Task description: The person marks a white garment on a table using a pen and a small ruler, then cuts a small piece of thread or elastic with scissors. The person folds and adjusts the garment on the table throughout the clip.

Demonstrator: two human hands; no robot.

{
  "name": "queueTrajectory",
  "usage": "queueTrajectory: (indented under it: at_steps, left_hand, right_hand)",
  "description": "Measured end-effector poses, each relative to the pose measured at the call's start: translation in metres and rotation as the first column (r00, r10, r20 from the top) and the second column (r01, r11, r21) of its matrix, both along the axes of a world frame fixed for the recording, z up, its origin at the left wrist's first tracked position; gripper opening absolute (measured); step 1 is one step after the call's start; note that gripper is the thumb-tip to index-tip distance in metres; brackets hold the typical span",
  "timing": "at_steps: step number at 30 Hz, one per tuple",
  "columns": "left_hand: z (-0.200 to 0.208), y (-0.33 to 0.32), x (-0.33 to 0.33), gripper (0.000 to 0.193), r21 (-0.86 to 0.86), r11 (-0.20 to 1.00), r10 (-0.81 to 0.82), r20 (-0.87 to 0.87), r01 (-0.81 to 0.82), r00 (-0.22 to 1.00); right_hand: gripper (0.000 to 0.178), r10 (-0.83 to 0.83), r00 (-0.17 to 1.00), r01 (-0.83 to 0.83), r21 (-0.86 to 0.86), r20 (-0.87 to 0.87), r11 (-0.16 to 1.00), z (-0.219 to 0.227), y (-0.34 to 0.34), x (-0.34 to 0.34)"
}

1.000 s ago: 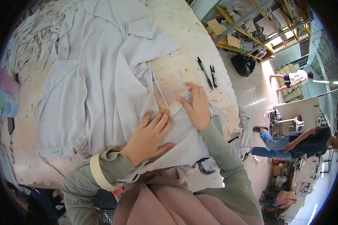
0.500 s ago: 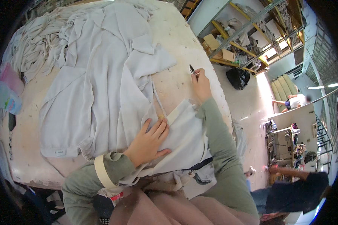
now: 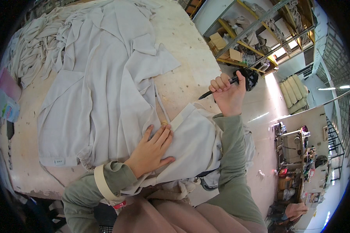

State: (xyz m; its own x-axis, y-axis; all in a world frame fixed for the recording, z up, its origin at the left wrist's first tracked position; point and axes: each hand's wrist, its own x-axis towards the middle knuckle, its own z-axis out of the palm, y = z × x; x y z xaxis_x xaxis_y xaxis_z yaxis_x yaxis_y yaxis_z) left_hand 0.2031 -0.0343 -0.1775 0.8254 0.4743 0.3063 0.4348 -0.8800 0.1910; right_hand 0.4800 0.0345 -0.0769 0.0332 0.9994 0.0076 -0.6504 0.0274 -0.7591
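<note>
Under the left palm: pale grey garment [image 3: 105, 89], spread over the worktable [image 3: 190, 73]; its near edge hangs off the table toward the person's lap
Left hand [image 3: 151, 151]: flat, fingers spread, pressing the cloth down; fingertips beside a beige band [image 3: 181, 118] at the fold; holds nothing
Right hand [image 3: 229, 95]: lifted clear of the table, fingers curled tight around a slim black pen-like tool [image 3: 216, 88]; tip slants down and left toward the cloth, not touching it
Between the hands: thin drawstring [image 3: 161, 105] running across bare tabletop up from the left fingertips
Beyond the left hand: heap of more pale cloth [image 3: 39, 42] at the far left corner
Past the right hand: metal shelving [image 3: 256, 27] with boxes and fabric; sewing machines [image 3: 291, 143] off to the right
</note>
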Motion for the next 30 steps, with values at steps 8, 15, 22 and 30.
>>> queueTrajectory:
  at_steps: [8, 15, 22, 30]
  left_hand:
    - [0.011, -0.038, 0.001, 0.071, 0.077, 0.995, 0.074, -0.199, -0.060, 0.977]
    - [0.012, -0.048, 0.002, 0.070, 0.143, 0.986, 0.124, -0.255, -0.090, 0.959]
    - [0.013, -0.044, 0.003, 0.069, 0.135, 0.986, 0.129, -0.248, -0.098, 0.960]
    - [0.011, -0.040, 0.003, 0.068, 0.086, 0.993, 0.102, -0.215, -0.085, 0.971]
  right_hand:
    - [0.048, -0.233, 0.947, 0.203, -0.150, -0.221, 0.968, 0.019, -0.037, -0.016]
    - [0.041, -0.118, 0.987, 0.144, -0.270, 0.110, 0.952, -0.041, -0.077, -0.094]
    - [0.045, 0.050, 0.908, 0.041, -0.207, 0.415, 0.978, -0.090, -0.082, -0.091]
    - [0.023, -0.182, 0.346, 0.114, 0.152, 0.920, 0.982, -0.070, -0.061, -0.080]
